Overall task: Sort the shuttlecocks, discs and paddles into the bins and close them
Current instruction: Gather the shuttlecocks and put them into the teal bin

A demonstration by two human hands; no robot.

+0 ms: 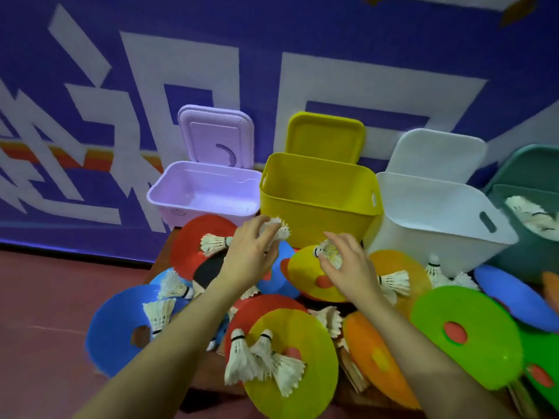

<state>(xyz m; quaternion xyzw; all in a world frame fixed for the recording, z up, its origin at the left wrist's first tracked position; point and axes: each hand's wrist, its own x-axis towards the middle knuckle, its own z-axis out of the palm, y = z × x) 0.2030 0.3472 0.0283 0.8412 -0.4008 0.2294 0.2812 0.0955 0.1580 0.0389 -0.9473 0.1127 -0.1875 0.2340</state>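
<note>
My left hand [252, 252] is closed around a white shuttlecock [276, 227] just in front of the yellow bin [317, 204]. My right hand [348, 264] grips another shuttlecock [328, 252] above a yellow disc [305, 275]. Several loose shuttlecocks lie on the pile, two of them [260, 361] on a yellow disc [302, 367] near me. Red [193, 240], blue [118, 325], orange [369, 355] and green [465, 334] discs overlap on the table. A black-faced paddle [208, 272] lies partly under my left wrist.
Four open bins stand in a row at the back, lids propped against the wall: lilac [205, 192], yellow, white [435, 216] and dark green [526, 207], which holds shuttlecocks. A purple and white wall rises behind them. Red floor lies to the left.
</note>
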